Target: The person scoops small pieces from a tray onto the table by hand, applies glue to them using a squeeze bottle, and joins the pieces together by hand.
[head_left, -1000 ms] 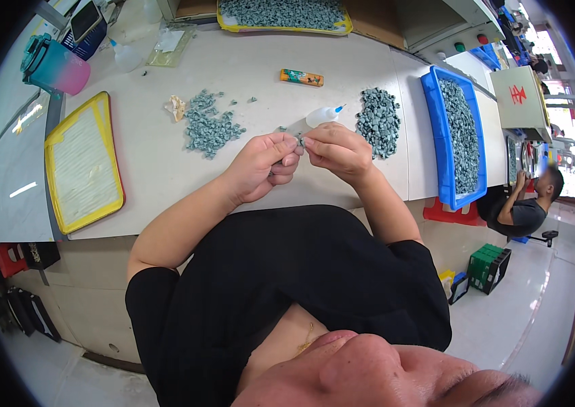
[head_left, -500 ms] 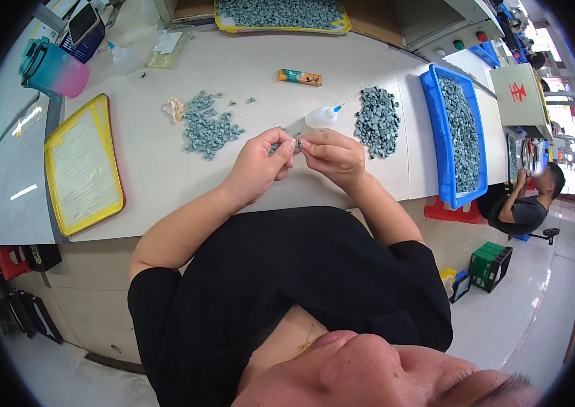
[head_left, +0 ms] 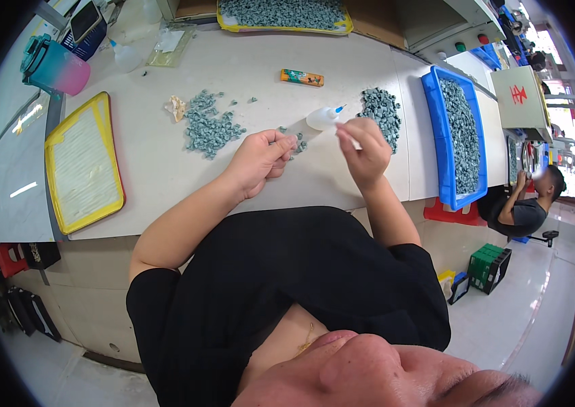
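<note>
My left hand (head_left: 262, 160) rests over the white worktable (head_left: 165, 176) and pinches a small grey-green piece (head_left: 295, 141) at its fingertips. My right hand (head_left: 367, 154) is a short way to the right, closed on a thin white stick (head_left: 350, 136). Between and just beyond the hands lies a small clear squeeze bottle (head_left: 320, 119) with a blue tip. One loose pile of grey-green pieces (head_left: 207, 126) lies left of my left hand. A second pile (head_left: 381, 108) lies beyond my right hand.
A blue bin (head_left: 437, 142) of the same pieces stands at the right table edge. A yellow-rimmed tray (head_left: 84, 163) sits at the left, a teal and pink jug (head_left: 53, 66) behind it. An orange lighter-shaped item (head_left: 302, 77) lies farther back. Another person (head_left: 525, 207) sits at the right.
My hands were pressed together over the small piece; now they have come apart, the right hand drawn to the right with the stick.
</note>
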`<state>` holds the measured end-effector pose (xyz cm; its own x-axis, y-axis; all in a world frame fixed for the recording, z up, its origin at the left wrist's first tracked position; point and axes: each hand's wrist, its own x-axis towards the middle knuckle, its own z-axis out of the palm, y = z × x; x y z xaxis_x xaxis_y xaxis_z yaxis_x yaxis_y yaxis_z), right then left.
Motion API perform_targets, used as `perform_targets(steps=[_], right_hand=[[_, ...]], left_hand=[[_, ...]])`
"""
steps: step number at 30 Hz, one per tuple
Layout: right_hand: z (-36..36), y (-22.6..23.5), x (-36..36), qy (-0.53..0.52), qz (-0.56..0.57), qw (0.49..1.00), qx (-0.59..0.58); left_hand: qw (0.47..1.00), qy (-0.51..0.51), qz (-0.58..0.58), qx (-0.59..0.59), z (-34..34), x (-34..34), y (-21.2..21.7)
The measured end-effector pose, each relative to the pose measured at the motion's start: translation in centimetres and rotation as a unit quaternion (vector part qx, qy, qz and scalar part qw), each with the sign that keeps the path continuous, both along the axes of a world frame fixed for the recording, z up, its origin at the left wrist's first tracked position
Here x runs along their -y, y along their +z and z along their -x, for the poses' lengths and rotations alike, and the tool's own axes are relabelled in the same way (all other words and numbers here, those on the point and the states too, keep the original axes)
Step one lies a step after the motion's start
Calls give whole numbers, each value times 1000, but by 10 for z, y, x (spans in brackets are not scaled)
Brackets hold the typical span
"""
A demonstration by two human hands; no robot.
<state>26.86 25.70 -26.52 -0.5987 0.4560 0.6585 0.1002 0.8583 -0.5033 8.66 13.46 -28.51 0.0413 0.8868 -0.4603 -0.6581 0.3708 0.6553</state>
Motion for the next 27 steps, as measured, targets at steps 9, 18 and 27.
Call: perform_targets(steps=[9, 18, 27], right_hand=[[7, -14, -8, -41, 110, 986, 118], [8, -9, -3, -20, 257, 953, 161], [2, -20, -2, 28, 271, 956, 106]], left_hand=[[991, 52, -7, 120, 3, -1, 13], [991, -23, -53, 120, 5, 2, 15], [994, 27, -40, 98, -1, -1, 20]])
